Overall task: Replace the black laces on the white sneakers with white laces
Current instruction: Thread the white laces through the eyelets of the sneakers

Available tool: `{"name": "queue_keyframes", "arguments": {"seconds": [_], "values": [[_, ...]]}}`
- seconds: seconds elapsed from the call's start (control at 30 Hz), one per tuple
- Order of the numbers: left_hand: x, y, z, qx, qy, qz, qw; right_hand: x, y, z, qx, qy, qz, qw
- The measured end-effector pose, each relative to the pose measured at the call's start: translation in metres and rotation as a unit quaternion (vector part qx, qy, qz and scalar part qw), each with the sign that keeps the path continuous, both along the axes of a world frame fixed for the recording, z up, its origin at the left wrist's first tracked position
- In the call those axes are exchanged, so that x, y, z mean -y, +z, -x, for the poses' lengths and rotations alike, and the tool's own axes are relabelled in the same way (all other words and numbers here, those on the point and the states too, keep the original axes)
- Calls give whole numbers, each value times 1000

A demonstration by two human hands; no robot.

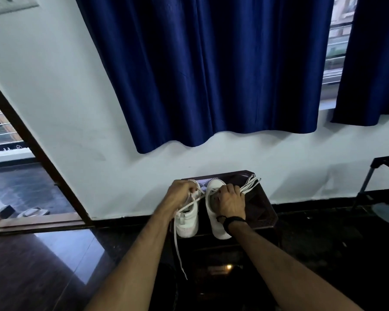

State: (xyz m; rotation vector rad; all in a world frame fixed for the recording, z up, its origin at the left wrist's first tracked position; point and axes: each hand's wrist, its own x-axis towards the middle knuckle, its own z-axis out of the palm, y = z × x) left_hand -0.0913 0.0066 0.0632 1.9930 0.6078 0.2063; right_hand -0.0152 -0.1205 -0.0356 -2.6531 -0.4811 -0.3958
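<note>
White sneakers (pixel 188 223) and white laces (pixel 190 204) under the hands; deep blue curtain (pixel 211 70) above them (black band (pixel 230 219) on the right wrist).

Two sneakers stand side by side on a small table (pixel 263 212) set against the wall (pixel 76 86), the left sneaker (pixel 188 223) just beside the right sneaker (pixel 213 223), toes toward the wall. The left hand (pixel 181 190) sits over the front of the left sneaker and the right hand (pixel 230 200) over the right one, with a lace (pixel 192 203) running between them and one end hanging off the table's near edge, while a bundle of laces (pixel 252 181) lies behind the right hand. A curtain (pixel 211 75) hangs on the wall above the table, a doorway (pixel 9 164) opens far to the left, and a rack (pixel 377 171) stands far to the right.
</note>
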Motion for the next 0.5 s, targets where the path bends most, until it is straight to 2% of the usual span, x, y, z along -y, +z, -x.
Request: {"name": "queue_keyframes", "arguments": {"seconds": [0.07,0.13,0.2,0.3,0.5], "values": [[-6,1,3,35,57,104,992,-1,1,1,0,-4,-11,1000],[-11,-3,6,37,76,129,988,-3,1,2,1,-21,-4,1000],[-13,-9,8,38,63,187,980,0,4,3,-16,-43,-5,999],[-9,-16,9,43,36,295,954,3,3,0,-89,-33,-33,995],[1,-23,4,37,46,274,960,-2,-5,-7,-125,-18,-77,989]]}}
